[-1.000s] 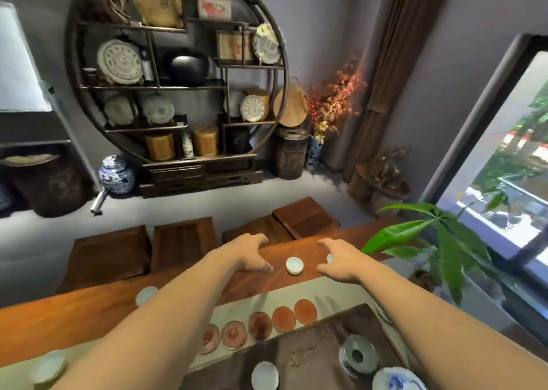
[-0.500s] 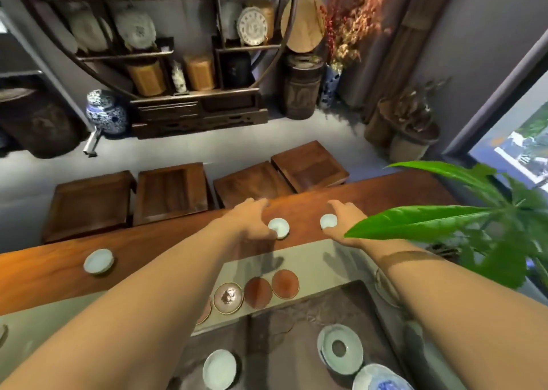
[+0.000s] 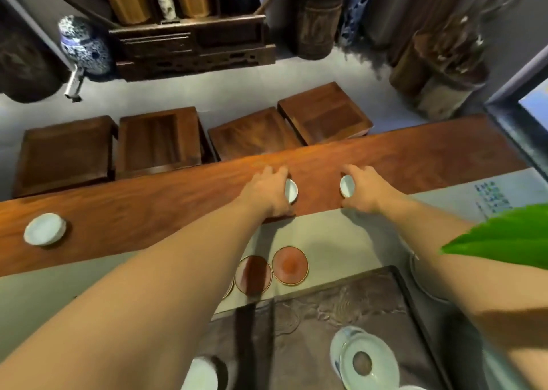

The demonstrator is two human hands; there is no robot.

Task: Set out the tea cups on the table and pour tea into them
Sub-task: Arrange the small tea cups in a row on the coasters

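Note:
Two small white tea cups stand on the far part of the long wooden table (image 3: pixel 148 202). My left hand (image 3: pixel 264 192) is curled around the left cup (image 3: pixel 291 190), fingers over its far side. My right hand (image 3: pixel 363 189) wraps the right cup (image 3: pixel 347 185) the same way. Both cups look empty. A third white cup (image 3: pixel 44 229) sits alone at the table's left end. Nearer to me, on the dark stone tea tray (image 3: pixel 341 309), are a lidded white bowl (image 3: pixel 366 361) and another white cup (image 3: pixel 201 375).
Two round reddish coasters (image 3: pixel 290 266) lie on the grey cloth runner (image 3: pixel 341 241) between the tray and the cups. Four wooden stools (image 3: pixel 160 140) line the far side of the table. A green leaf (image 3: pixel 501 235) juts in at the right.
The camera has tilted down and come closer. Both hands have closed around the two cups, which they were only touching or reaching beside before.

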